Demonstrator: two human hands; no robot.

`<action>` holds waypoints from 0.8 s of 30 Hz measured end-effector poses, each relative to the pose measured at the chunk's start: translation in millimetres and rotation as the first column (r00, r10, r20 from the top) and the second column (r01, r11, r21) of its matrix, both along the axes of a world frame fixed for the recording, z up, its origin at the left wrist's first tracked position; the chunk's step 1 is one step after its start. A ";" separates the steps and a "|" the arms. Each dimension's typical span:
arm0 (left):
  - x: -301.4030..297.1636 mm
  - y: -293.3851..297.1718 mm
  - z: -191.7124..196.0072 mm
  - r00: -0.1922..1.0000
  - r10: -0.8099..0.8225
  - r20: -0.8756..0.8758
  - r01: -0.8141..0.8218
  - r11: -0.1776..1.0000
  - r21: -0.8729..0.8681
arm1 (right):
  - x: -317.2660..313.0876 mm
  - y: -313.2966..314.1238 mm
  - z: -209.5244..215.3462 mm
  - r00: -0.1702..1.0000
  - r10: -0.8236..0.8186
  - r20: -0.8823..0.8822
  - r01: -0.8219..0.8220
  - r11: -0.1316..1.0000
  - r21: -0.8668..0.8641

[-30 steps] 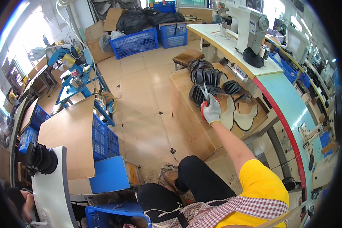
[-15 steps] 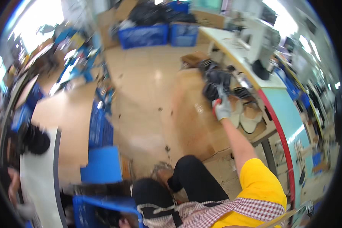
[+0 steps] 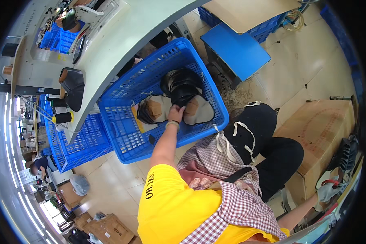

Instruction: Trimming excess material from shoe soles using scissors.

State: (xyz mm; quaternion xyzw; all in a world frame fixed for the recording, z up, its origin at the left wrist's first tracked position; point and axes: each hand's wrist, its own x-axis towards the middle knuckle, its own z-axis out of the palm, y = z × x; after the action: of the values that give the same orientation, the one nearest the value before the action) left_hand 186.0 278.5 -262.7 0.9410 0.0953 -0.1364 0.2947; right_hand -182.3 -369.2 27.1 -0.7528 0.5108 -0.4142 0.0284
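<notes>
Reaching into a blue plastic crate (image 3: 124, 122), my left hand (image 3: 175, 114) is closed on the edge of a black shoe upper (image 3: 184, 92). Beneath it lies a beige lining piece (image 3: 199, 110). To its left sits another upper with a beige lining (image 3: 158, 109), and more black uppers (image 3: 182, 77) are stacked at the far side. Far to the right, my right hand (image 3: 328, 192), in a pale glove, grips red-handled scissors (image 3: 334, 182). Their blades are hard to make out. Beside that hand are a row of black uppers (image 3: 347, 153) and pale shoe parts.
A white sewing table (image 3: 122, 34) overhangs the crate's upper left, with a black boot-shaped piece (image 3: 74, 88) on it. Another blue crate (image 3: 83, 136) stands left. A blue stool (image 3: 236, 51) is beyond. A cardboard sheet (image 3: 317, 138) lies near my knees.
My view has swung left from the cardboard and shoe parts to the crate. My left hand has come into view, holding an upper. My right hand still holds the scissors, now at the right rim.
</notes>
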 end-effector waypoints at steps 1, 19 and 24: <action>-0.2 -11.5 3.5 1.000 -0.003 -0.004 0.003 1.000 0.000 | 1.2 12.2 -4.2 1.000 -0.003 -0.004 0.003 1.000 0.000; -23.9 -4.0 184.9 0.881 -0.041 0.472 0.124 0.981 -0.147 | 127.5 188.6 -21.4 0.726 0.577 0.374 -0.683 0.542 0.489; -41.1 -58.2 271.7 0.890 0.088 0.447 0.139 0.883 -0.449 | 154.0 238.0 -8.5 0.480 0.431 0.764 -0.858 0.047 0.512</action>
State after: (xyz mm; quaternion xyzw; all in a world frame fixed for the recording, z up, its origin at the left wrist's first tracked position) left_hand 144.9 220.4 9.0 0.8479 -0.0250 0.0646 0.5256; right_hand -28.2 -131.2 18.7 -0.6578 0.2089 -0.1704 0.7033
